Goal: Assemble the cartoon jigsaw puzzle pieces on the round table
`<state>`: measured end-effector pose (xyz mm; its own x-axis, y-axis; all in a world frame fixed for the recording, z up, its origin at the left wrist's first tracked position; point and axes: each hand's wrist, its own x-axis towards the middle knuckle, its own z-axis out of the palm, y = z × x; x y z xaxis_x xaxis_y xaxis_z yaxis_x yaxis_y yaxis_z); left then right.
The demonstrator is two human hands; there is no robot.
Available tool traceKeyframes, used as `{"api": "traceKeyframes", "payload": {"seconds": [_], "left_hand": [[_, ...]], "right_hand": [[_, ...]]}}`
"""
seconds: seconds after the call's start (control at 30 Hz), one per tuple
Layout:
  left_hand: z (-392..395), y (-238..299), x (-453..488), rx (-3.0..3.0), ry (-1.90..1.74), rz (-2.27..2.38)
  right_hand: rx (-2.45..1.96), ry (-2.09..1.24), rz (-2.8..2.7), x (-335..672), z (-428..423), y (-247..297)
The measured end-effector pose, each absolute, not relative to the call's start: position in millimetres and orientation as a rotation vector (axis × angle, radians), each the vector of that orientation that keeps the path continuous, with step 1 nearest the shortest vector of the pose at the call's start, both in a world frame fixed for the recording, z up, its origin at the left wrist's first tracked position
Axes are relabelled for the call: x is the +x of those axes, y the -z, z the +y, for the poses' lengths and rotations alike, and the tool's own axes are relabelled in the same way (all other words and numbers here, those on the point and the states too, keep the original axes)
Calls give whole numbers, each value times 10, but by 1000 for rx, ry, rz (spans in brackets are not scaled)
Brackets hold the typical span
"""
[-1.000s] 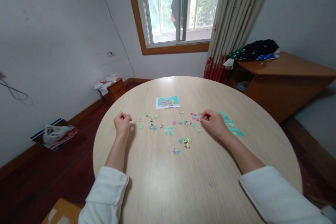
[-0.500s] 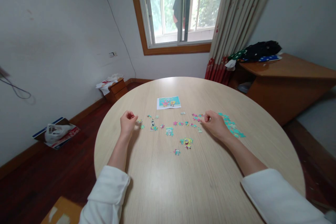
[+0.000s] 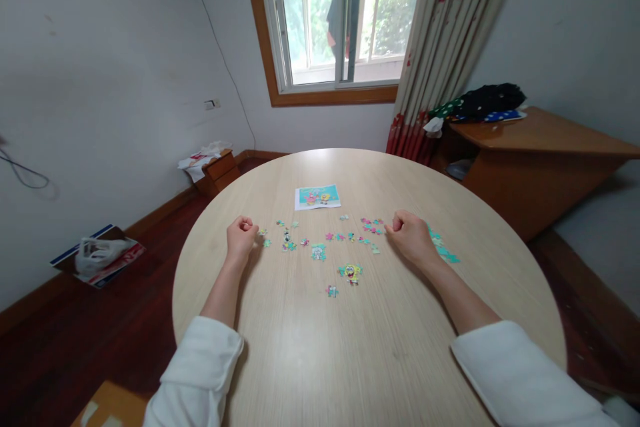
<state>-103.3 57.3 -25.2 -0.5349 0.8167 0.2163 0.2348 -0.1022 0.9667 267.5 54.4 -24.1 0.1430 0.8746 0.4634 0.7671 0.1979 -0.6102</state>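
On the round table my left hand (image 3: 241, 237) is curled closed at the left end of the scattered jigsaw pieces (image 3: 289, 245). Its fingers hide whatever may be inside. My right hand (image 3: 409, 236) is also closed, thumb against curled fingers, beside some pink pieces (image 3: 371, 229); I cannot make out anything in it. Just right of it lies a joined strip of teal pieces (image 3: 446, 251), partly covered by the hand. Between the hands are a small joined block with a pale face (image 3: 319, 252), a yellow cartoon character section (image 3: 352, 273) and a separate piece group (image 3: 332, 291).
A printed reference picture (image 3: 317, 197) lies beyond the pieces on the pale round table (image 3: 300, 360). Behind are a window and a curtain (image 3: 425, 60). A wooden desk (image 3: 540, 130) with dark cloth stands at right, a small cabinet (image 3: 221, 172) at back left.
The view has shifted slightly left across the scene. My right hand has moved a little rightward over the table, covering more of the teal strip. My left hand stays closed in place.
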Motion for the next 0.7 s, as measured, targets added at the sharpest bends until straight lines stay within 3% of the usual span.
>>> {"api": "traceKeyframes", "payload": {"seconds": [0.43,0.7], "left_hand": [[621,291,-1048,1070,-1709,1652],[632,277,-1042,1020,-1741,1651]], "right_hand": [[-1543,-140,-1335,2931,616,163],[-1785,-212,-1295,3362,745,316]]}}
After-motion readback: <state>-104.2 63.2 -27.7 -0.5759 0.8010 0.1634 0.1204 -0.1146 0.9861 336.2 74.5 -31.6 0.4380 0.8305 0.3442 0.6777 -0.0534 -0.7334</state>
